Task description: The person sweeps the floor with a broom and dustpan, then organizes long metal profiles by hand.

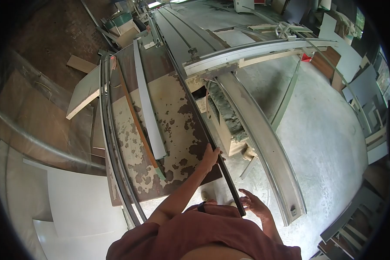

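Note:
A long, dark, narrow bar (231,184) runs from close to my body along the right edge of a worn table, away toward the back. My left hand (209,158) is closed around it, a little short of its near end. By that near end is my right hand (253,204), with its fingers apart and nothing seen in them. Left of the bar, a white strip (148,108) and a thin brown strip (136,119) lie lengthwise on the patchy brown tabletop (177,130).
A sliding rail (264,147) stretches toward me on the right, below a white crosswise fence (247,53). Long metal profiles (110,143) lie along the table's left edge. White sheets (82,203) stand at lower left, and panels (364,91) lean at right.

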A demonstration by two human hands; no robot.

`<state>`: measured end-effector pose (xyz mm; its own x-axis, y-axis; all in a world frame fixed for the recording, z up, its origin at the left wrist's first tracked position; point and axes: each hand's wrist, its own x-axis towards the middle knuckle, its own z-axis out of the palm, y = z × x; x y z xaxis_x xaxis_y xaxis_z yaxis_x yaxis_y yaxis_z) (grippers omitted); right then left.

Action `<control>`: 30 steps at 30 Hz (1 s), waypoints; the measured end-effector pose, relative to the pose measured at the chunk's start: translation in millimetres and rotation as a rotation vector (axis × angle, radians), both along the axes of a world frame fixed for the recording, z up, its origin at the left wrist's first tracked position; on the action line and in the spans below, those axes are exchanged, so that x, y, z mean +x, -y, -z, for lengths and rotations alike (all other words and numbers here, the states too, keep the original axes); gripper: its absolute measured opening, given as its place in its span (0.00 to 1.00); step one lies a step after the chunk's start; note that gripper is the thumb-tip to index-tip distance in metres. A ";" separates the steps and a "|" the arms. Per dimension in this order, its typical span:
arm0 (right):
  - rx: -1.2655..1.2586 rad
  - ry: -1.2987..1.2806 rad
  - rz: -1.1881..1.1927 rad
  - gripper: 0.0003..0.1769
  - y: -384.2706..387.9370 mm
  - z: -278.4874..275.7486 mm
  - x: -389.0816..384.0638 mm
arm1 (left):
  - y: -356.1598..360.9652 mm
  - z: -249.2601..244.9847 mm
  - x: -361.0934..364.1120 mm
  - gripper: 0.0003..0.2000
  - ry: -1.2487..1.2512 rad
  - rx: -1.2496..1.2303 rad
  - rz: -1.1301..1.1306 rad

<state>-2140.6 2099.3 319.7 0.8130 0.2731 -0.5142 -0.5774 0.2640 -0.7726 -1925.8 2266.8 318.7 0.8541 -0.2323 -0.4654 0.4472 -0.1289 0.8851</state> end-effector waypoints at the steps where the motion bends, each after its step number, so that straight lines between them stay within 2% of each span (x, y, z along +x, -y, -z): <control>1: -0.028 -0.003 -0.019 0.28 -1.8 -5.9 1.0 | -1.3 -2.2 4.5 0.12 0.008 0.004 0.003; 2: -0.027 -0.004 -0.017 0.28 -3.7 -1.2 2.2 | -2.4 -4.2 8.9 0.12 0.016 0.007 0.007; 4: -0.225 0.081 -0.135 0.28 -7.7 9.0 5.5 | -5.2 -4.2 17.7 0.12 0.008 0.018 0.018; 8: -0.142 0.127 -0.110 0.30 -25.6 -11.7 18.9 | -12.5 -11.9 31.6 0.12 0.012 0.080 0.049; 10: -0.370 0.204 -0.131 0.30 -32.0 -24.9 24.8 | -15.8 -13.6 38.1 0.12 0.021 0.069 0.036; 15: -0.517 0.175 -0.109 0.30 -50.1 -38.6 42.8 | -22.5 -18.1 55.8 0.12 0.038 0.113 0.031; 18: -0.605 0.170 -0.076 0.29 -57.8 -30.3 53.9 | -27.5 -1.7 69.9 0.17 0.018 0.051 0.042; 20: -0.625 0.175 -0.056 0.29 -62.2 -31.3 60.1 | -29.0 1.6 75.4 0.27 0.018 0.021 -0.026; 21: -0.628 0.147 -0.047 0.28 -64.8 -34.1 64.4 | -30.6 3.8 76.2 0.27 0.019 0.016 -0.026; 23: -0.634 0.119 -0.040 0.28 -67.2 -37.3 72.0 | -34.3 -2.9 72.3 0.37 0.120 0.200 0.007; 24: -0.631 0.104 -0.031 0.27 -68.2 -37.3 75.5 | -37.2 4.2 71.1 0.37 0.120 0.197 0.005; 26: -0.629 0.090 -0.024 0.27 -70.8 -34.7 81.2 | -44.0 27.1 66.8 0.37 0.394 0.337 -0.006; 30: -0.630 0.105 -0.023 0.26 -75.2 -20.1 93.6 | -48.4 -9.9 38.4 0.36 0.346 0.245 -0.008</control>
<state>-2046.9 2174.5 339.9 0.8653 -0.0372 -0.4999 -0.4903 -0.2711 -0.8284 -1887.4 2315.3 328.6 0.9710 -0.1437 -0.1911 0.1303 -0.3521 0.9268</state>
